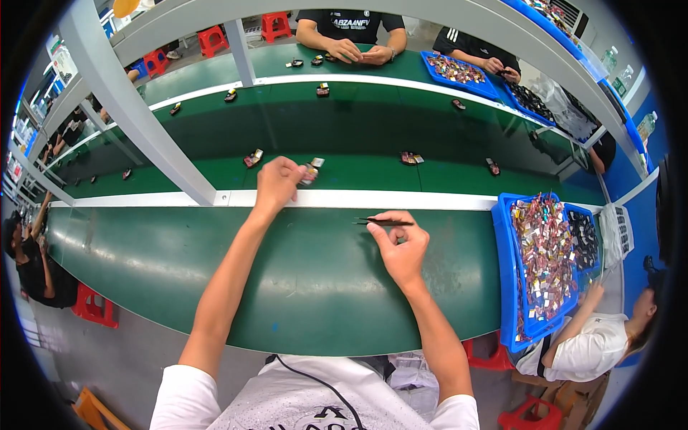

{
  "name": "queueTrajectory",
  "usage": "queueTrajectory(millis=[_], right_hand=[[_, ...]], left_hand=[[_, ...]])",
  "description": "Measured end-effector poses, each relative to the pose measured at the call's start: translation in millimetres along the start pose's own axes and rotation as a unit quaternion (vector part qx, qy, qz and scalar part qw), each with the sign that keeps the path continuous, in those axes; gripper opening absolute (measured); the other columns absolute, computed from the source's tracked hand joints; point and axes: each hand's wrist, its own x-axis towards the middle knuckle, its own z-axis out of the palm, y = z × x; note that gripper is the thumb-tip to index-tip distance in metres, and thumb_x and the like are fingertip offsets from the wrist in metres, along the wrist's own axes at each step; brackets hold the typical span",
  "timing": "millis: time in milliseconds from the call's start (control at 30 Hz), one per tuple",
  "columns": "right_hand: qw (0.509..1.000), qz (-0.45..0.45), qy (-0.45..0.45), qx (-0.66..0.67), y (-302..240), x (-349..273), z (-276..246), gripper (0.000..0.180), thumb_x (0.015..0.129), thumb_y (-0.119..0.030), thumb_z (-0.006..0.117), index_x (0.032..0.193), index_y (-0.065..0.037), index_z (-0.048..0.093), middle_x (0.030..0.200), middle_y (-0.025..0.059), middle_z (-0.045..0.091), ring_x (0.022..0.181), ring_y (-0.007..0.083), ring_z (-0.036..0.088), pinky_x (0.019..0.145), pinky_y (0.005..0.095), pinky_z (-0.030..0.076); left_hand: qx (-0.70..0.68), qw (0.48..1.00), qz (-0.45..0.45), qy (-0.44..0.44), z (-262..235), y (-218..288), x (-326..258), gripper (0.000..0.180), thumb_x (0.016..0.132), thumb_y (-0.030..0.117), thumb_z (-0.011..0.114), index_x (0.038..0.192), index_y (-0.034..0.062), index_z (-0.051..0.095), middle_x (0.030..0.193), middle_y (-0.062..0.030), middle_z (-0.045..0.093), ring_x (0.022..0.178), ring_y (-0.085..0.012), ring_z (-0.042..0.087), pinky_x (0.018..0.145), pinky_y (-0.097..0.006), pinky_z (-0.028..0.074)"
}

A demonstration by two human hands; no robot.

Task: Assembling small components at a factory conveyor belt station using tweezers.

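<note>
One small part (pixel 311 173) is pinched by the left hand (pixel 278 186), just above and left of centre, over a green strip (pixel 365 168); the right hand (pixel 403 247) pinches dark tweezers (pixel 387 222) above the bench (pixel 322 287). A white rail (pixel 344 199) divides bench and strip. A pale post (pixel 147 107) slants across the upper left, hiding some strip. At right sits a blue tray (pixel 507 279) of little pieces (pixel 539 258).

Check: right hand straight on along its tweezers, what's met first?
Likely the left wrist, in line with the black tweezers; heights are unclear, so the right hand might pass under it.
</note>
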Motion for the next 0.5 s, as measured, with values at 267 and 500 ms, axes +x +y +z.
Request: queueTrajectory(millis=[267,500], right_hand=[[0.966,0.191,-0.044,0.168,1,9,-7,0.014,0.086,0.001,0.077,0.096,0.0,0.067,0.07,-0.0054,0.057,0.052,-0.0015,0.04,0.048,0.0186,0.029],[0.984,0.156,-0.071,0.052,3,4,-4,0.014,0.084,0.001,0.078,0.094,-0.001,0.069,0.053,-0.0084,0.041,0.047,0.0001,0.033,0.047,0.0216,0.025]], left_hand=[[-0.083,0.981,-0.037,-0.169,41,6,-60,0.015,0.096,0.01,0.071,0.098,-0.0044,0.067,0.077,-0.0064,0.072,0.048,-0.0049,0.05,0.044,-0.022,0.037],[-0.04,0.987,0.028,-0.152,43,1,-67,0.019,0.093,0.014,0.074,0.1,-0.0032,0.076,0.059,-0.0025,0.066,0.044,-0.0051,0.05,0.044,-0.025,0.038]])
